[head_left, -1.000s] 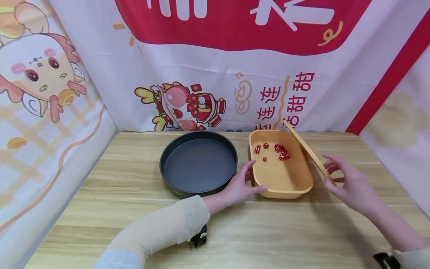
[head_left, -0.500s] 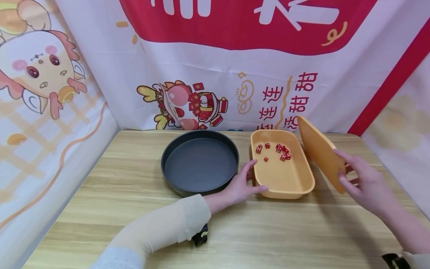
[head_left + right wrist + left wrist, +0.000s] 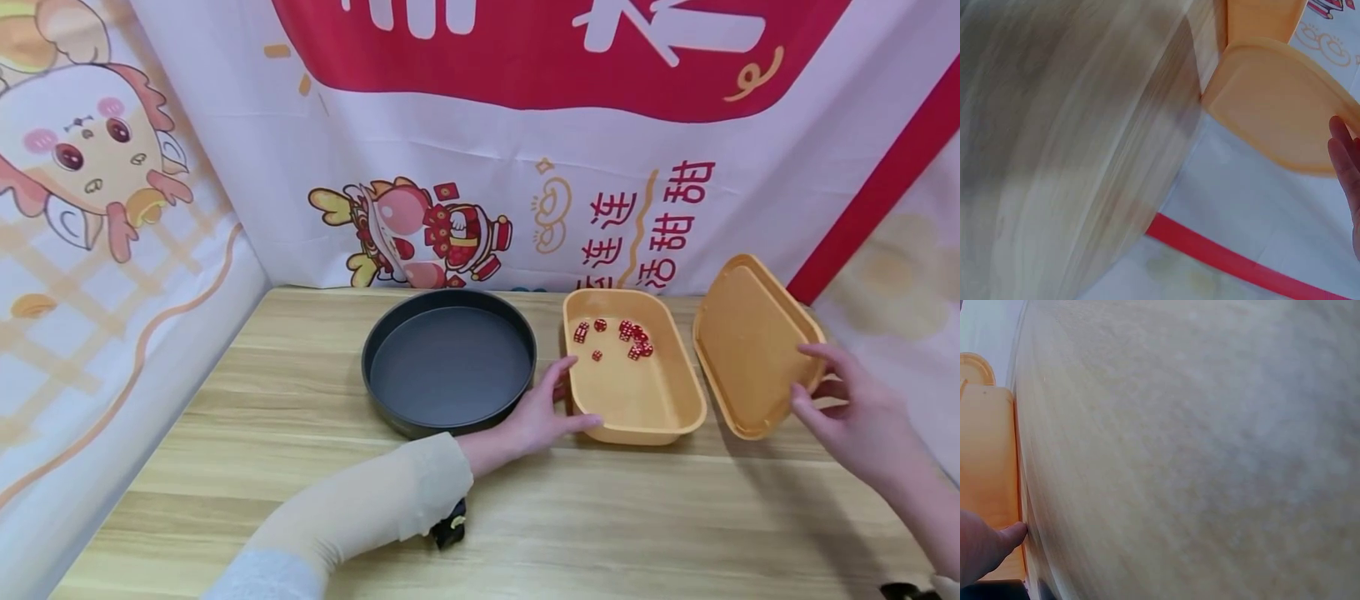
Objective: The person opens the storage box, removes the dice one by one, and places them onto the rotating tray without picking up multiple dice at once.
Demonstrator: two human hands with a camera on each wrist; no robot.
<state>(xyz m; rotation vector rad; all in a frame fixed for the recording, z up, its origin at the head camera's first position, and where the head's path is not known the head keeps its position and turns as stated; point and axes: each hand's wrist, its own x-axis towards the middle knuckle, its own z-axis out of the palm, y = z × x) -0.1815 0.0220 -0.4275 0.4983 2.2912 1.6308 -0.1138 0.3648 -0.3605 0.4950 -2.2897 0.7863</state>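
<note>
An orange rectangular plastic container [image 3: 633, 400] stands on the table with its top uncovered. Several small red dice [image 3: 636, 340] lie in it, mostly toward the far end. My left hand [image 3: 542, 417] grips the container's near left corner, thumb at the near rim and fingers at the left side; in the left wrist view its thumb shows against the wall. To the right, my right hand [image 3: 855, 408] pinches the right edge of the matching orange lid [image 3: 753, 350], which is held tilted up beside the container with its rimmed face showing.
A round dark grey pan [image 3: 450, 367] sits just left of the container, close to my left wrist. A printed cloth [image 3: 450, 133] hangs behind the wooden table [image 3: 600, 517], with more cloth on both sides.
My right hand has carried the lid rightward, away from the container, and turned it from edge-on to show its rimmed face. The left hand stays at the container's corner.
</note>
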